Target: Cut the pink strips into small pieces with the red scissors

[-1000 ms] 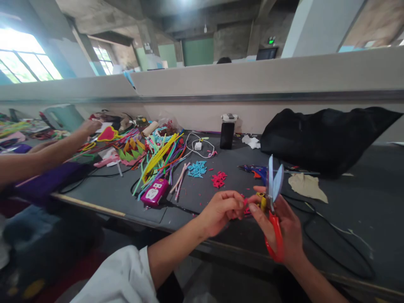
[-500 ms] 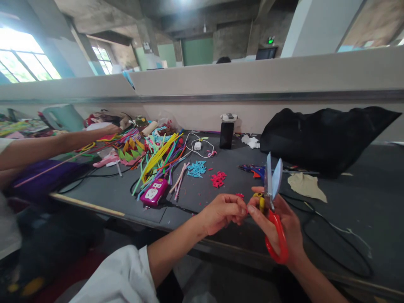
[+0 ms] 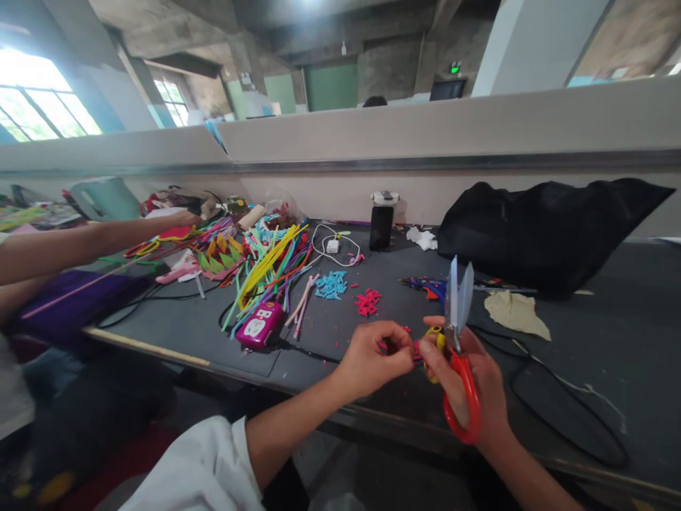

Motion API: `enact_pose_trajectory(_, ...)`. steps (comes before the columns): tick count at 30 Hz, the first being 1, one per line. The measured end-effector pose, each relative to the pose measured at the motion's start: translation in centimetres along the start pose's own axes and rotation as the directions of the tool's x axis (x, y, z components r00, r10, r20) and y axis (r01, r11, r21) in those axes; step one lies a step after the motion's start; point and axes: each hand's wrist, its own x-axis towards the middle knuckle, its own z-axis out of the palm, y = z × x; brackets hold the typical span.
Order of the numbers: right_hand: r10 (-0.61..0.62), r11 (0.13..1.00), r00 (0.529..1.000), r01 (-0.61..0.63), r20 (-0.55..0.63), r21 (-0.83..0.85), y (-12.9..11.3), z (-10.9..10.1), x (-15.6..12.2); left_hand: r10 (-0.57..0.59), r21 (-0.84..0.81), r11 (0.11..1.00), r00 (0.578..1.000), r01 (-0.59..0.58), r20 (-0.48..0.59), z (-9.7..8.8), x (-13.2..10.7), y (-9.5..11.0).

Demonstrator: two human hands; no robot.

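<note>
My right hand [image 3: 486, 387] has a pair of scissors [image 3: 460, 404] with red handles hooked on it, blades pointing up and spread apart. The same hand's thumb and fingers also grip a small yellow piece [image 3: 437, 339], partly hidden. Close to its left, my left hand [image 3: 377, 355] is closed in a pinch, fingertips nearly meeting the right thumb. A small red piece [image 3: 418, 348] shows between the two hands at the fingertips. Beyond them on the table lie a pile of short red pieces [image 3: 368, 302] and a pile of short blue pieces [image 3: 330, 285].
Fuzzy craft stems [image 3: 271, 262] heap at centre left, by a magenta box [image 3: 259, 325]. A blue glue gun [image 3: 433, 287], a phone [image 3: 381, 228], a black bag [image 3: 532, 234] and a cable [image 3: 564, 426] are around. Another person's arm [image 3: 106, 245] reaches in from the left.
My left hand has turned and its fingers have opened into a looser loop. More of the yellow piece shows in my right hand. The other person's arm has shifted slightly.
</note>
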Motion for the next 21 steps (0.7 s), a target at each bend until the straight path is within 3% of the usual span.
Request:
enact_pose_trajectory(3, 0.047, 0.999, 0.996, -0.047, 0.077, -0.011, 0.4, 0.4, -0.4, -0.131, -0.332, 0.938, 0.989, 0.103, -0.064, -0.3, 0.2, -0.2)
enact_pose_trajectory(5, 0.001, 0.998, 0.996, 0.005, 0.086, -0.065, 0.7, 0.9, -0.8, -0.150, -0.512, 0.855, 0.984, 0.081, -0.095, -0.6, 0.5, -0.3)
enact_pose_trajectory(8, -0.086, 0.987, 0.989, 0.101, 0.120, -0.122, 1.4, 1.9, -1.6, -0.143, -0.659, 0.751, 0.983, 0.033, -0.113, -0.8, 0.7, -0.3)
enact_pose_trajectory(13, -0.151, 0.961, 0.975, 0.182, 0.161, -0.206, 3.0, 3.1, -2.8, -0.162, -0.745, 0.667, 0.977, 0.007, -0.136, -0.8, 0.7, -0.2)
enact_pose_trajectory(21, -0.183, 0.943, 0.972, 0.217, 0.150, -0.252, 3.5, 2.9, -2.9, -0.145, -0.745, 0.667, 0.980, -0.002, -0.133, -1.0, 0.8, -0.5)
